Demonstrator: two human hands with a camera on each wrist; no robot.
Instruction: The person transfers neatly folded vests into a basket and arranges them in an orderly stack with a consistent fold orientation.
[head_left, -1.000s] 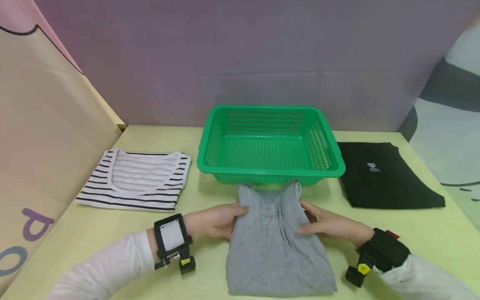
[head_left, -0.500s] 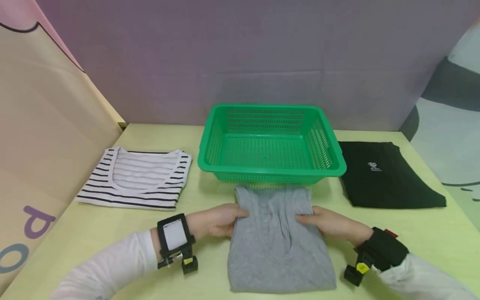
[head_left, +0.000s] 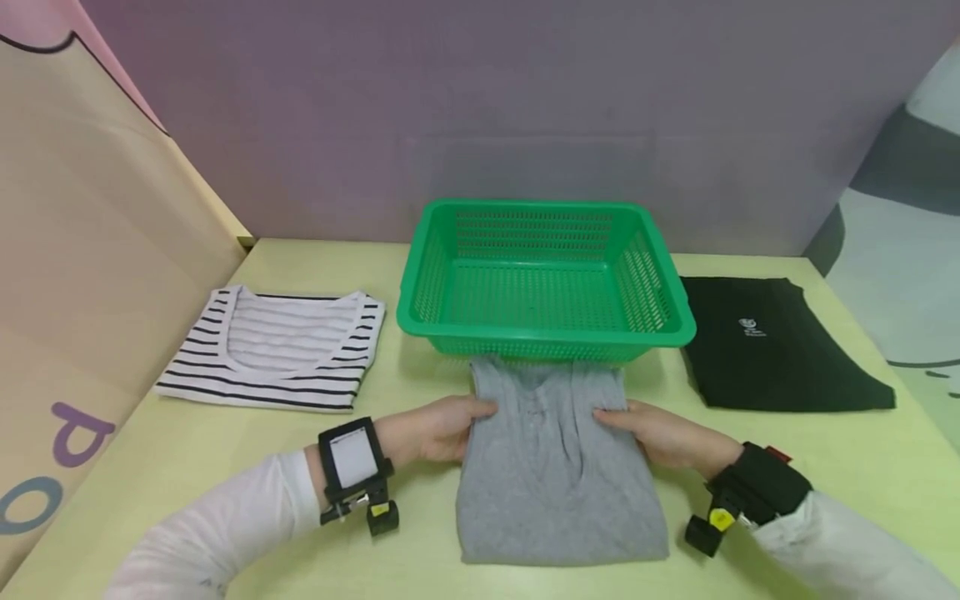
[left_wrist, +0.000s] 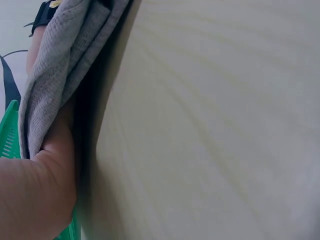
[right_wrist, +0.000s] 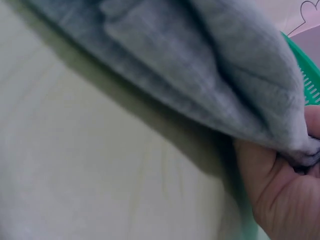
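A folded grey shirt (head_left: 555, 475) lies on the yellow-green table (head_left: 225, 467), its far end just under the front rim of a green mesh basket (head_left: 542, 337). My left hand (head_left: 450, 427) grips the shirt's left edge, thumb on top. My right hand (head_left: 648, 429) grips the right edge the same way. The left wrist view shows the grey cloth (left_wrist: 60, 70) bunched over my palm (left_wrist: 37, 195). In the right wrist view the cloth (right_wrist: 200, 65) drapes over my fingers (right_wrist: 280, 185), lifted slightly off the table.
A striped black-and-white shirt (head_left: 277, 350) lies folded at the left. At the right lies a folded black garment (head_left: 780, 346). The basket holds nothing visible. A purple wall (head_left: 487, 100) closes the back, and a beige panel (head_left: 90, 250) stands along the left.
The shirt's far end, earlier narrowed and tucked under the basket rim, has spread wider and flatter. Both hands shifted slightly toward me along the edges.
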